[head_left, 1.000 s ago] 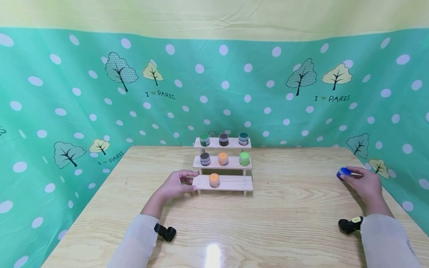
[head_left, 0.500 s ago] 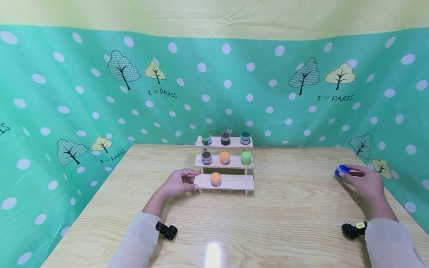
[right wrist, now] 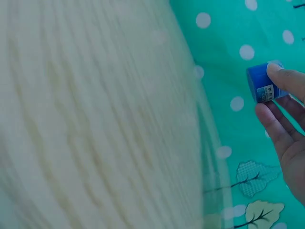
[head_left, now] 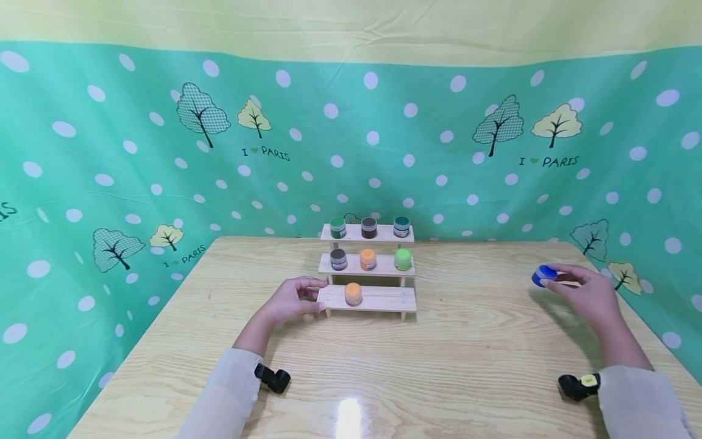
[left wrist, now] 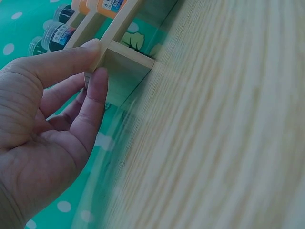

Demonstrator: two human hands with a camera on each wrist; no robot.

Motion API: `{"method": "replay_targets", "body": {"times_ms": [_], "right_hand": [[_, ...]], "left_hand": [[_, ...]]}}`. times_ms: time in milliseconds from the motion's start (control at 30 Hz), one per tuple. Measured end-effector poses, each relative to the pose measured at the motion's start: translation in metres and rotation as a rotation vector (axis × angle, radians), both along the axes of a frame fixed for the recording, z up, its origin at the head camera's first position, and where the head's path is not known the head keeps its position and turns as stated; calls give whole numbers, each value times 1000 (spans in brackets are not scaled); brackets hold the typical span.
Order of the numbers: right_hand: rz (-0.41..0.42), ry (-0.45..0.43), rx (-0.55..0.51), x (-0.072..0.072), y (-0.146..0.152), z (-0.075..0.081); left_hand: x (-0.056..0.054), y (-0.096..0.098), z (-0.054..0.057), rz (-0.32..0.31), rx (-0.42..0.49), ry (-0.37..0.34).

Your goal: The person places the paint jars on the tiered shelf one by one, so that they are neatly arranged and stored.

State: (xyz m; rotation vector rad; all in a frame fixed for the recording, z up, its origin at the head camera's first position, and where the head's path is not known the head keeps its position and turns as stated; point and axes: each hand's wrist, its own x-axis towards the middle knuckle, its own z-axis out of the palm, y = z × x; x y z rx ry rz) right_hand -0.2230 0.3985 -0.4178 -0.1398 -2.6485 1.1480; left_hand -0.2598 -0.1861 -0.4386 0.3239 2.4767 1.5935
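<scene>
My right hand (head_left: 589, 294) pinches a small blue paint jar (head_left: 544, 275) between thumb and fingers, above the table's right side. In the right wrist view the blue jar (right wrist: 264, 82) shows a printed label. At the middle stands a three-tier wooden display rack (head_left: 384, 299). My left hand (head_left: 290, 300) pinches the left end of its lowest tier, thumb and fingertips at the board's edge in the left wrist view. On that tier sits one orange jar (head_left: 353, 294). The middle tier bears a dark jar (head_left: 338, 259), another orange jar (head_left: 367, 259) and a light green jar (head_left: 403, 259).
The top tier holds a green jar (head_left: 337, 227), a dark brown jar (head_left: 368, 227) and a teal jar (head_left: 401, 226). A light wooden table (head_left: 466, 341) lies beneath. Behind and beside it hangs a green dotted cloth (head_left: 307, 201).
My right hand has moved left and slightly up with the blue jar, which now hangs above the table. The left hand keeps its grip on the rack.
</scene>
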Motion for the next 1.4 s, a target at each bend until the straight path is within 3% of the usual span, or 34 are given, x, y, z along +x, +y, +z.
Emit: {"method": "replay_targets", "body": {"times_ms": [400,700,833,1400], "right_hand": [[113,59,-23,7,-27,14],[144,75,-24,14,-49,27],[150,73,-27,18,-58,33],[300,182,-88,24,-89,42]], "left_hand": [[-1,0,-1,9,-25,-13],[4,1,5,-11,-16,4],[1,0,1,-15,-11,15],[2,1,1,-6,-22,11]]}}
